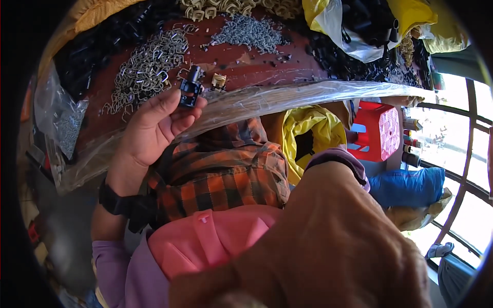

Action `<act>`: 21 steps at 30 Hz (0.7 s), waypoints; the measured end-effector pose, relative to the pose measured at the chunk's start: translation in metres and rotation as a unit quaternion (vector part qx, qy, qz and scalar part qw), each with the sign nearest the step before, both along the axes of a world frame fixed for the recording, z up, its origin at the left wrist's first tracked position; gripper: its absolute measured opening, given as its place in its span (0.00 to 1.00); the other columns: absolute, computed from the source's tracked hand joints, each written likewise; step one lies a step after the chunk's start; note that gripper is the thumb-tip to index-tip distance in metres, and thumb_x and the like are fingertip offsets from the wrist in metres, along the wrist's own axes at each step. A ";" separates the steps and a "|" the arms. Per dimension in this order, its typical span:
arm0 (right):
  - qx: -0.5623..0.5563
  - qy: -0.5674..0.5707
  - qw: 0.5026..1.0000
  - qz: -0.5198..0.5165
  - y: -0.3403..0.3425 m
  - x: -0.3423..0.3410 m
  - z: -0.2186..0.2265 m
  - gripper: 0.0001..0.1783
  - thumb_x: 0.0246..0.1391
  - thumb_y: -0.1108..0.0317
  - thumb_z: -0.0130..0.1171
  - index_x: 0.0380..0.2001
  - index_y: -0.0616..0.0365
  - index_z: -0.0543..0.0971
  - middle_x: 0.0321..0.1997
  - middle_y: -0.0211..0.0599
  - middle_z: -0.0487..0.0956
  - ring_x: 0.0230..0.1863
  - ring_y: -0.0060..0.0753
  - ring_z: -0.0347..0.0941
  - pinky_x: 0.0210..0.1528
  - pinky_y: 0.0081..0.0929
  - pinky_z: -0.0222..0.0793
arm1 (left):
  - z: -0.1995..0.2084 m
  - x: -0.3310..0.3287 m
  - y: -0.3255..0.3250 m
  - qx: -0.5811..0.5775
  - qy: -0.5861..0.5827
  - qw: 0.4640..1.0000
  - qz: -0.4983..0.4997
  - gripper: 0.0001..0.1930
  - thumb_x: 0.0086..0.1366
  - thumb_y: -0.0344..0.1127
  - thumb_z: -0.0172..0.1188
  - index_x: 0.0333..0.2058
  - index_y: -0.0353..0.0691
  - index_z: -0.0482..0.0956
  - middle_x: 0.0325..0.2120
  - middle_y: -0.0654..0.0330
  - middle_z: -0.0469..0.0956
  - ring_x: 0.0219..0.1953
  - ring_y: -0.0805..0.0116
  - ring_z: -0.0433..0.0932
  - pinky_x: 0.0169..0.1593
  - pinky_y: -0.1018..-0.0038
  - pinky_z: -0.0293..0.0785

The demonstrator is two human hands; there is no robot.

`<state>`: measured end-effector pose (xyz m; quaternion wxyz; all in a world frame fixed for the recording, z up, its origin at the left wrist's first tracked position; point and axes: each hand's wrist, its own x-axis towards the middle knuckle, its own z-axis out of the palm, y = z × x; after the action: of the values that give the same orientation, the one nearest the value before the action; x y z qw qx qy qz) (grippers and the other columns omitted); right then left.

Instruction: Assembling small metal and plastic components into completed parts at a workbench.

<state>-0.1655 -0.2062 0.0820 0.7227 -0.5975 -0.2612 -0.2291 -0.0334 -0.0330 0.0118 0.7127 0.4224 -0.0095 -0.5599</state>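
Note:
A small black plastic fitting with a round stub on top [190, 93] is held between the thumb and fingers of my left hand [162, 117], over the near edge of the table. Just right of it, a small beige plastic part [219, 81] lies on the reddish-brown tabletop [262, 69]. Very large and close to the camera, the back of my right hand [328, 236] fills the lower right. Its fingers run out of the picture at the bottom, so what they do is hidden.
Heaps of bent metal clips [149, 64], grey screws [249, 33] and beige parts [226, 7] cover the table, with black parts on both sides. Clear plastic sheeting [287, 95] wraps the front edge. A yellow bag [308, 123] and a red stool [380, 131] stand beyond my lap.

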 end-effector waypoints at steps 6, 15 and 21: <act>0.000 0.017 1.000 0.002 -0.018 0.002 -0.008 0.07 0.41 0.72 0.52 0.26 0.65 0.72 0.25 0.41 0.70 0.21 0.27 0.65 0.21 0.17 0.60 | -0.001 0.004 -0.002 0.009 -0.008 1.000 0.013 0.10 0.56 0.36 0.50 0.35 0.38 0.71 0.34 0.53 0.73 0.34 0.69 0.74 0.35 0.82 0.72; -0.032 0.044 0.998 -0.009 -0.027 0.013 -0.017 0.07 0.41 0.73 0.52 0.26 0.65 0.72 0.24 0.41 0.70 0.20 0.25 0.65 0.19 0.17 0.60 | -0.002 0.007 0.003 0.012 -0.010 1.000 0.021 0.10 0.57 0.35 0.50 0.35 0.37 0.71 0.34 0.53 0.73 0.34 0.70 0.74 0.36 0.82 0.72; -0.061 0.079 0.995 -0.017 -0.054 -0.012 -0.005 0.07 0.41 0.73 0.52 0.26 0.65 0.72 0.23 0.40 0.70 0.19 0.25 0.65 0.18 0.16 0.59 | -0.003 0.014 0.003 0.007 -0.014 1.000 0.020 0.11 0.56 0.35 0.50 0.36 0.35 0.70 0.34 0.53 0.73 0.33 0.71 0.74 0.36 0.83 0.72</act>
<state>-0.1778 -0.2599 0.0772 0.6989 -0.6615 -0.2063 -0.1772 -0.0192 -0.0295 0.0092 0.7205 0.4350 -0.0075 -0.5400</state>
